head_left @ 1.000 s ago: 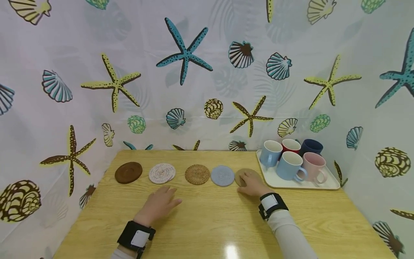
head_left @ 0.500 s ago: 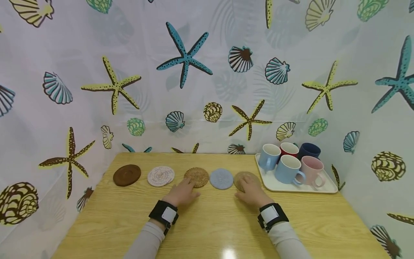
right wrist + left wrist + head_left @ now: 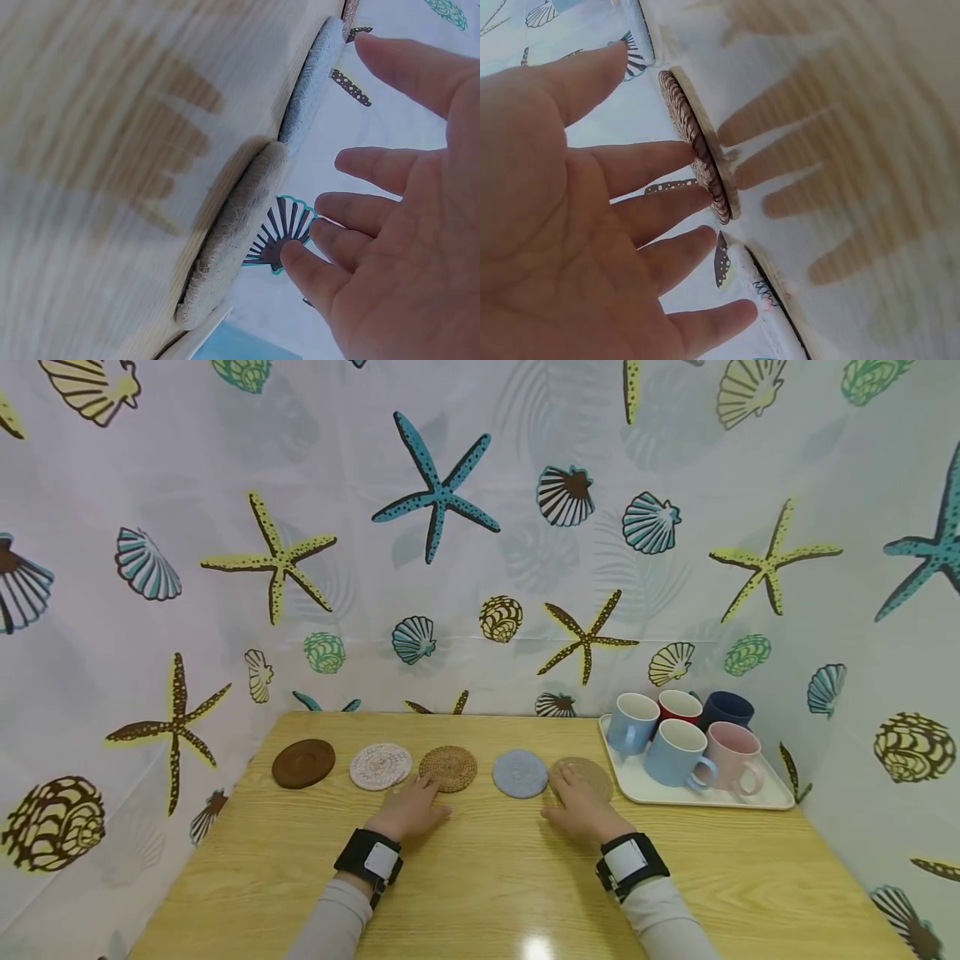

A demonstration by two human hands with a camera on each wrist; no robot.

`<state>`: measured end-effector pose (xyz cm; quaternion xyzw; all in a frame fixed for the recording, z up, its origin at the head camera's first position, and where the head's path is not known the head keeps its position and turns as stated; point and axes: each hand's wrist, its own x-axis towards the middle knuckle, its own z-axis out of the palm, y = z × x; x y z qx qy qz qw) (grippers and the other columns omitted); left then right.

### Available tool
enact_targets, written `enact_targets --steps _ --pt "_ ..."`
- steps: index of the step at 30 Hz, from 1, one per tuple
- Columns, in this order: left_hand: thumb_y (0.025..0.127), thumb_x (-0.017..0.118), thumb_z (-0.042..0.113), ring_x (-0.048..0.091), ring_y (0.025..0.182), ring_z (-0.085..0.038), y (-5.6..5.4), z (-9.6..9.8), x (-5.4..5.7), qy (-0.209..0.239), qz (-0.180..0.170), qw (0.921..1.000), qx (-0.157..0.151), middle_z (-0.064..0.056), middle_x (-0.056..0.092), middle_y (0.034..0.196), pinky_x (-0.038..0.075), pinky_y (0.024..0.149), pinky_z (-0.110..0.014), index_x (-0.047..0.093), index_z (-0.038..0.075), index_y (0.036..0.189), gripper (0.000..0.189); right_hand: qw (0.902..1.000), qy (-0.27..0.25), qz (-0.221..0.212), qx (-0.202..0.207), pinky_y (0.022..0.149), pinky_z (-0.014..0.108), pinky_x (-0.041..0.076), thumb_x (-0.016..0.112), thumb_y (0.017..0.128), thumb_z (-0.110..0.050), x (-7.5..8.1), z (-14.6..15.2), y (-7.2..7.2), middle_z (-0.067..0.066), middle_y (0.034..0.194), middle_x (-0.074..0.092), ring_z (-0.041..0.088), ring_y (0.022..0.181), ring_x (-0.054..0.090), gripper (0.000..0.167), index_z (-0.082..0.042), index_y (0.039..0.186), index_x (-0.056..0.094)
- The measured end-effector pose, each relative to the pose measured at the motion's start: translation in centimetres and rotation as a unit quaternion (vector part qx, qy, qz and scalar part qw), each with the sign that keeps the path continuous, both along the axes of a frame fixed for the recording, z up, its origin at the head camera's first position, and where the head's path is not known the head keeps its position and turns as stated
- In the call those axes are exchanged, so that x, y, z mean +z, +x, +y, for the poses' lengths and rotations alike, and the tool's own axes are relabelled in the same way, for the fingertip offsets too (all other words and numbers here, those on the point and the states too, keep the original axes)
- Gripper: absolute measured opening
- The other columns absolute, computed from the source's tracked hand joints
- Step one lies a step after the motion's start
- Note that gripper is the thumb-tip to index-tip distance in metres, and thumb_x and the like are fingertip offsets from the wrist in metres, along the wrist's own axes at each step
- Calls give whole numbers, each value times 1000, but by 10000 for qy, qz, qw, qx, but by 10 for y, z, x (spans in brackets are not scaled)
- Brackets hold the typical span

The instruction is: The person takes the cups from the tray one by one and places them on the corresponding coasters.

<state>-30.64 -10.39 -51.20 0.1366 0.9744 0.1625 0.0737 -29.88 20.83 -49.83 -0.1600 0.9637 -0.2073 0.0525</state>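
Five round coasters would be a count, so several lie in a row: dark brown (image 3: 303, 764), speckled white (image 3: 375, 766), woven brown (image 3: 455, 767), light blue (image 3: 520, 773) and tan (image 3: 597, 779). My left hand (image 3: 408, 812) has its fingertips at the near edge of the woven brown coaster. In the left wrist view its fingers are spread and straight, two of them reaching that coaster's rim (image 3: 682, 112). My right hand (image 3: 583, 812) reaches to the tan coaster, fingertips overlapping it in the head view. The right wrist view shows loosely extended fingers beside the tan coaster (image 3: 236, 232).
A white tray (image 3: 633, 783) stands at the back right with several mugs: two light blue, a red, a navy and a pink mug (image 3: 729, 752). A curtain printed with shells and starfish (image 3: 438, 497) rises behind the wooden table (image 3: 480, 877).
My left hand has gone right to the woven brown coaster, then slid it leftward, closer to the white one. My right hand stays at the tan coaster.
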Motion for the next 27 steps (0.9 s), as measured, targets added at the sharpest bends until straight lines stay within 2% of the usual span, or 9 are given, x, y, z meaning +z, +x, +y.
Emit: enact_targets --steps 3,6,10,16,21,27 --pt "98 51 46 27 146 -42 -1 -7 1 -22 93 9999 99 -21 35 155 26 110 -69 44 5 145 62 10000 -37 11 41 118 60 20 65 92 -25 1 0 1 30 157 21 47 147 17 68 5 146 37" --pt "99 51 44 26 146 -42 0 -16 5 -83 177 9990 403 -24 33 155 25 110 -70 41 2 146 64 10000 -41 -42 43 119 59 19 64 93 -26 0 0 1 29 158 20 45 148 15 69 3 148 35" --pt "99 50 45 25 145 -43 0 -27 10 -154 56 9972 723 -25 30 156 23 110 -72 40 1 147 65 10000 -47 -75 3 119 58 19 64 93 -26 -1 1 2 28 158 20 44 149 14 69 1 149 34" --pt "98 51 44 24 145 -46 0 -39 10 -33 -206 9964 825 -26 27 156 21 108 -75 42 3 146 63 10000 -2 48 66 118 59 21 66 91 -24 -1 1 2 31 156 23 46 147 17 70 4 147 35" --pt "98 51 45 24 145 -46 1 -48 7 -12 -256 9960 852 -24 28 157 20 106 -77 41 5 147 64 9997 75 170 140 117 59 23 68 90 -26 -5 -1 1 31 154 27 47 146 20 70 6 145 38" --pt "98 52 46 22 146 -46 1 -56 1 56 -242 9948 984 -24 27 157 18 105 -78 39 5 148 66 9994 173 151 254 117 56 26 66 92 -28 -8 -10 2 28 154 31 43 145 26 66 3 145 41"
